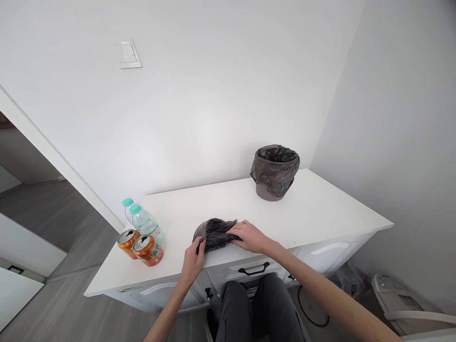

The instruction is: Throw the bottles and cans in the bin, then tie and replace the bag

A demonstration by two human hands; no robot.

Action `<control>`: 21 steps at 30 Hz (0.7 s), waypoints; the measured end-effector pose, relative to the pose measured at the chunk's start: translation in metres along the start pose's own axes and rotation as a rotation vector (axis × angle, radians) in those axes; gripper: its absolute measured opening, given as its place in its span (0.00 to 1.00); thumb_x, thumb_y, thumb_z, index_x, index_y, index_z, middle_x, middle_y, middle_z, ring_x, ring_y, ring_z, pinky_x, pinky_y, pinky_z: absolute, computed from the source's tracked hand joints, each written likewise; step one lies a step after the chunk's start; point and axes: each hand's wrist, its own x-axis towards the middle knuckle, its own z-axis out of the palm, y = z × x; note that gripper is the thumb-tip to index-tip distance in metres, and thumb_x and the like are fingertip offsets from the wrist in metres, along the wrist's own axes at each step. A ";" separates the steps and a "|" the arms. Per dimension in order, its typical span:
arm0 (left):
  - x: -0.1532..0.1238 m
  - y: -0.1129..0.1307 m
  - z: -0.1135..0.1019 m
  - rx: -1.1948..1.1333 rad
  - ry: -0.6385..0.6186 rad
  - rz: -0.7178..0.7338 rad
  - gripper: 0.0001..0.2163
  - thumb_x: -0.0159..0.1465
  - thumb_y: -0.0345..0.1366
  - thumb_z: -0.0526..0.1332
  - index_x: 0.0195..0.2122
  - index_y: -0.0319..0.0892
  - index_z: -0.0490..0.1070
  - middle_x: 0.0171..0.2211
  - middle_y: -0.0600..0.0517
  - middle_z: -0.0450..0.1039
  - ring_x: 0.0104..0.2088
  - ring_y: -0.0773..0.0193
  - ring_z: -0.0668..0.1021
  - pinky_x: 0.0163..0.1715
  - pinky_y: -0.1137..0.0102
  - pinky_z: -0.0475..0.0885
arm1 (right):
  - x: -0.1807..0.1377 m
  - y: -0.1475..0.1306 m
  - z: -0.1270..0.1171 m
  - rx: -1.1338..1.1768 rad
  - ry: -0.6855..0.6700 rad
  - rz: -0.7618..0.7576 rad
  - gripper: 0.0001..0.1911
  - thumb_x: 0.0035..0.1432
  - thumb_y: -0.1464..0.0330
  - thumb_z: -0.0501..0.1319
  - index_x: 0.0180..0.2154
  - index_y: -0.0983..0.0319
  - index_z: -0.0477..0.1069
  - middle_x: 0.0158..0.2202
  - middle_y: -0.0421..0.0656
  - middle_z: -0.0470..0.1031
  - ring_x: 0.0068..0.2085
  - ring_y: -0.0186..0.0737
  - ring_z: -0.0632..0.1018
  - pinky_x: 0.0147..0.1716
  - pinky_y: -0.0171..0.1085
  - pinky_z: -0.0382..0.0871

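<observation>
working a crumpled black plastic bag [214,232] near the front edge of the white cabinet top [313,209], head view. left hand [194,261] is closed, pinching the bag's left edge. right hand [249,236] lies half-open over its right end; whether it grips or only presses cannot be told. step looks like teasing the film apart, which calls for finding a free edge. bag is thin, glossy, bunched. a lined bin [276,173] stands well apart behind.

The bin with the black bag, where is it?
In the head view, the small round grey bin lined with a black plastic bag stands at the back right of the white desk, beyond the right hand.
</observation>
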 end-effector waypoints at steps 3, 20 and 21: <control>0.000 0.000 0.000 0.005 -0.005 -0.002 0.17 0.73 0.50 0.50 0.42 0.44 0.73 0.33 0.50 0.78 0.33 0.60 0.77 0.36 0.68 0.72 | -0.001 0.000 0.000 0.000 0.005 0.014 0.16 0.69 0.69 0.61 0.56 0.58 0.75 0.52 0.47 0.82 0.55 0.49 0.79 0.56 0.48 0.66; -0.003 0.005 0.001 0.083 -0.120 0.044 0.19 0.71 0.53 0.55 0.32 0.44 0.72 0.30 0.51 0.77 0.32 0.58 0.78 0.34 0.66 0.73 | -0.001 -0.019 -0.008 -0.101 -0.065 0.175 0.18 0.76 0.60 0.49 0.47 0.59 0.75 0.37 0.48 0.82 0.38 0.47 0.81 0.42 0.39 0.67; -0.002 0.005 0.000 0.069 -0.120 0.035 0.19 0.71 0.53 0.54 0.32 0.44 0.71 0.29 0.51 0.76 0.32 0.58 0.77 0.33 0.67 0.72 | 0.000 -0.020 -0.006 -0.118 -0.075 0.194 0.18 0.76 0.60 0.48 0.48 0.59 0.74 0.38 0.49 0.82 0.39 0.48 0.81 0.40 0.39 0.67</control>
